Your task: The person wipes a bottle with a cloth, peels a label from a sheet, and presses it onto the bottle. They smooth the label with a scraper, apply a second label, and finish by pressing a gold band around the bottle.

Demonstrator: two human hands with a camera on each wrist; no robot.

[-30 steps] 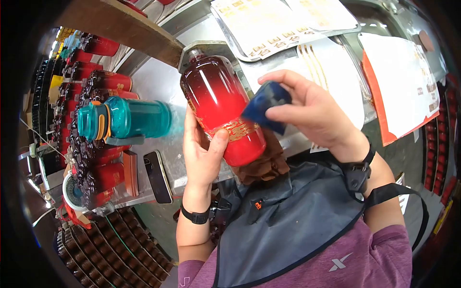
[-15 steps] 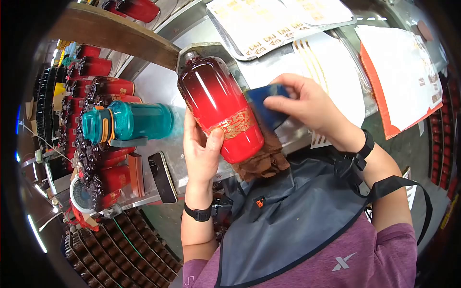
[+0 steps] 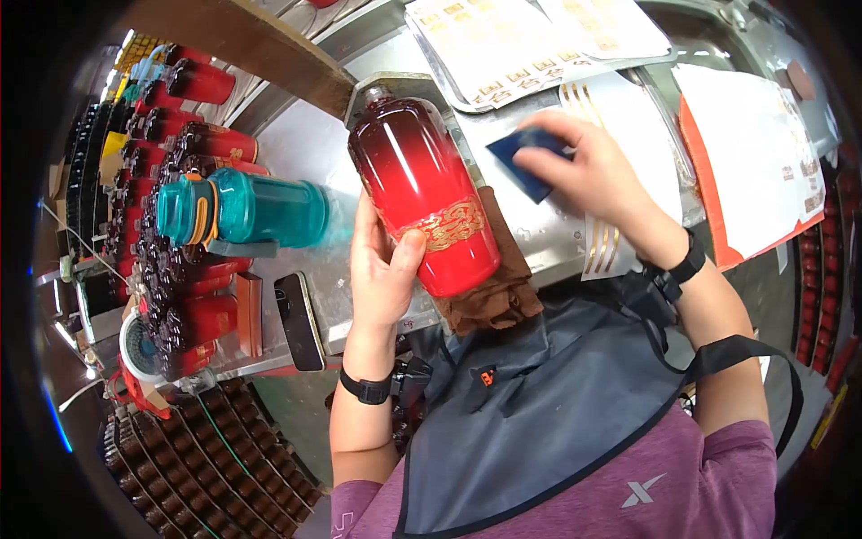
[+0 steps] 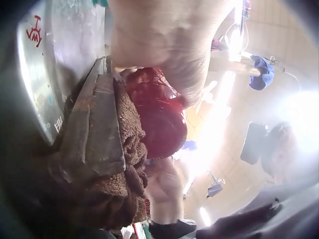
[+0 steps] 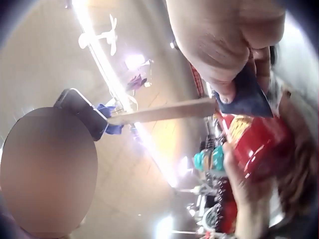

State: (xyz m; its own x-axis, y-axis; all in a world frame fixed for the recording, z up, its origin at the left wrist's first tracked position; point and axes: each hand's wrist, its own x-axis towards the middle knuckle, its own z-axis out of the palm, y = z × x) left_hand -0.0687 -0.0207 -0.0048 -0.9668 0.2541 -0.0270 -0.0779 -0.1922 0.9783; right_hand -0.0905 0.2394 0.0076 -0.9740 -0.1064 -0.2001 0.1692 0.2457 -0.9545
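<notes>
1. Closest to me is my grey apron point(image 3: 530, 422), worn over a purple sleeve point(image 3: 741, 467); black straps circle both my wrists.
2. My left hand point(image 3: 382, 278) holds the red bottle point(image 3: 426, 198), thumb laid on its front at the edge of the gold band point(image 3: 452, 225), the other fingers round its left side and partly hidden behind it.
3. The bottle is right in front of me, base toward me and dark neck pointing away; it shades from near-black at the shoulder to bright red at the base. A crumpled brown cloth point(image 3: 494, 304) lies under its lower part and shows along its right side.
4. My right hand point(image 3: 588, 166), a little blurred, pinches a dark blue pad point(image 3: 521, 160) between thumb and fingers. In the head view the pad is just right of the bottle, with a gap between them, above a white sheet with gold stripes point(image 3: 611, 234).
5. On my left, a phone point(image 3: 298, 323) lies beside a reddish-brown box point(image 3: 249, 314), and a teal water bottle point(image 3: 269, 211) lies farther out.
6. Beyond are printed gold sheets point(image 3: 512, 45), a white packet with an orange edge point(image 3: 754, 162), a wooden beam point(image 3: 256, 36), and rows of red bottles point(image 3: 202, 81) at far left.
</notes>
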